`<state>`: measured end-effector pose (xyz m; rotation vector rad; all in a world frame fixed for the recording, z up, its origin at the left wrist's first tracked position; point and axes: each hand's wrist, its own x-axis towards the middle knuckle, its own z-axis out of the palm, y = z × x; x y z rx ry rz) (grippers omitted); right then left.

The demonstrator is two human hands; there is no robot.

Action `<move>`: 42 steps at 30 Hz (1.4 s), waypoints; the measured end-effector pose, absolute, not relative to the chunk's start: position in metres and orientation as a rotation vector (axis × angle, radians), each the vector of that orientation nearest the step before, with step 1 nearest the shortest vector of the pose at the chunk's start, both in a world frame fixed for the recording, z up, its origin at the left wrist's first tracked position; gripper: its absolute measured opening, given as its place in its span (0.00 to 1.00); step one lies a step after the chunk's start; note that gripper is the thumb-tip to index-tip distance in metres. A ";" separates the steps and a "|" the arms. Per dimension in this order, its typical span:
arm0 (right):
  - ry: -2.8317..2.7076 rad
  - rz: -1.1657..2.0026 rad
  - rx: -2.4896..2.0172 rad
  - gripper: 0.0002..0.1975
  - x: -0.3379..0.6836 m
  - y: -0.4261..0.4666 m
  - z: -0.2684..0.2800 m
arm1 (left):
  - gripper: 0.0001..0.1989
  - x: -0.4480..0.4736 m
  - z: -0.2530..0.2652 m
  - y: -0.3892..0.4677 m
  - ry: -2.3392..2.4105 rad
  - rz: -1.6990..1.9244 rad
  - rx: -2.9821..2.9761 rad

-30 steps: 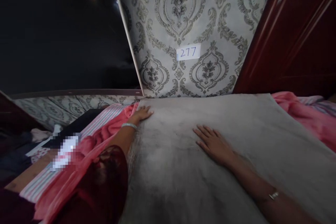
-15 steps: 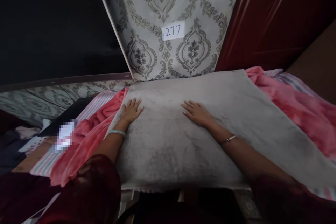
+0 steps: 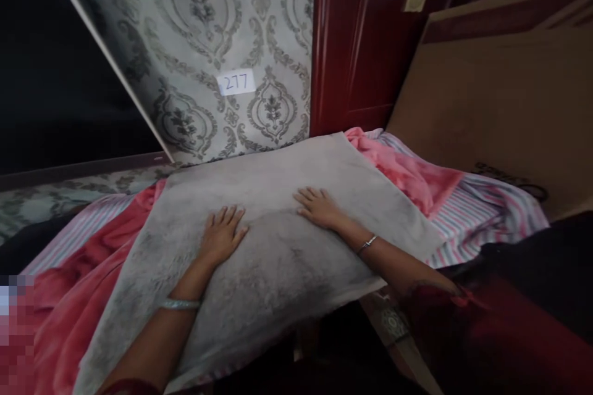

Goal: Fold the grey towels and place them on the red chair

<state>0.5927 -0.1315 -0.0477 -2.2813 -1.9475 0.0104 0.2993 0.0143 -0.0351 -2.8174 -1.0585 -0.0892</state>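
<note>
A grey plush cloth (image 3: pixel 278 259) lies spread over the surface before me, mostly flat with faint creases. My left hand (image 3: pixel 223 236) rests palm down on its left half, fingers spread, and grips nothing. Further right, my right hand (image 3: pixel 319 207) also lies flat on the cloth with the fingers stretched out. Pink plush fabric (image 3: pixel 97 271) shows in folds along the cloth's left side, and more pink fabric (image 3: pixel 407 173) emerges at its right. Under that lies a striped sheet (image 3: pixel 467 210).
Behind the cloth stands a patterned wall with a paper label (image 3: pixel 236 82) reading 277. A large black screen (image 3: pixel 69 74) is at the left. A dark red door panel (image 3: pixel 356 31) and a big cardboard box (image 3: pixel 500 99) stand at the right.
My view has turned to the right, showing more of the cardboard box and striped sheet. Both hands remain flat on the cloth, the left now lying nearer me than the right.
</note>
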 end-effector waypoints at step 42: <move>-1.524 -0.205 -2.524 0.30 0.639 -0.293 -0.081 | 0.31 0.203 -0.041 -0.058 -1.196 -0.072 -2.913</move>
